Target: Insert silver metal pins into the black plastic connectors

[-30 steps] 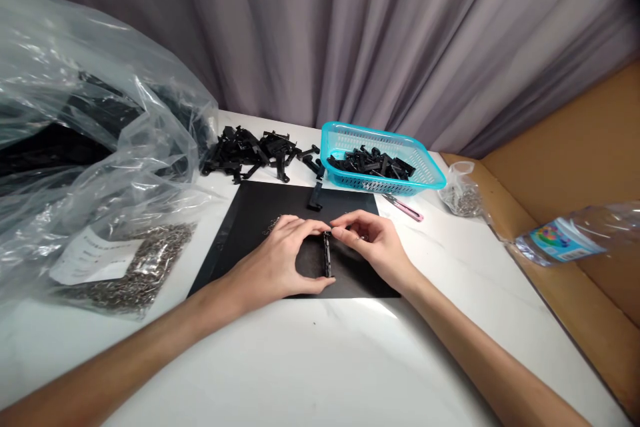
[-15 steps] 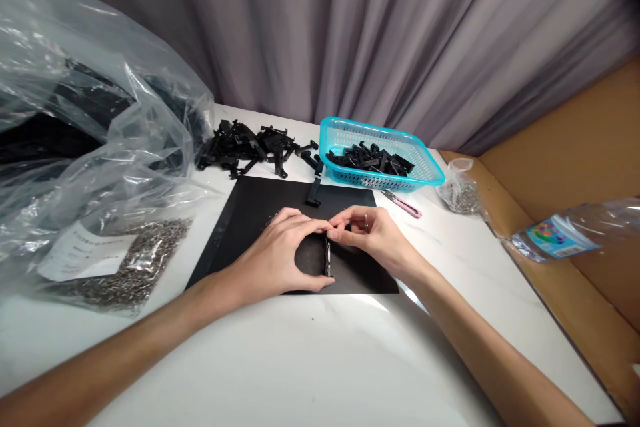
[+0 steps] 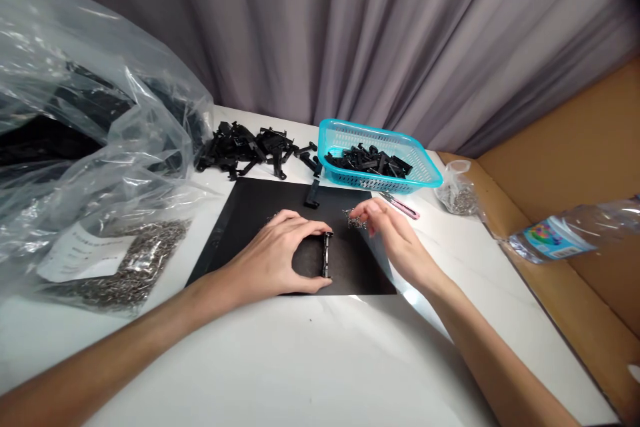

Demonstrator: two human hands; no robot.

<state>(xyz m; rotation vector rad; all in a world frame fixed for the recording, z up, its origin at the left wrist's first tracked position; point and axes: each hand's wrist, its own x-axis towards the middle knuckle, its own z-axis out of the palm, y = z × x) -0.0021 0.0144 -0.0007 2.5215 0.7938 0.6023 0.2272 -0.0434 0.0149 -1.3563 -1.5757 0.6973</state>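
Between the thumb and index finger of my left hand (image 3: 275, 253), a narrow black plastic part (image 3: 326, 255) is gripped by its two ends over the black mat (image 3: 255, 203). Bright metal bits show along the part's length. My right hand (image 3: 387, 230) is at a small pile of metal pins (image 3: 354, 219) on the mat's right side. Its fingers are curled together at the pile, and whatever they pinch is too small to make out. Another black plastic piece (image 3: 312, 195) lies at the mat's far edge.
Behind the mat are a heap of black parts (image 3: 250, 147) and a blue basket (image 3: 430, 177) of more. A pink cutter (image 3: 403, 207), a small bag of metal pieces (image 3: 457, 197) and a plastic bottle (image 3: 555, 237) are right. Left is a labelled pin bag (image 3: 150, 253).
My right hand has left the black part and moved right to the pin pile, which now shows. My left hand keeps its hold on the part in nearly the same place.
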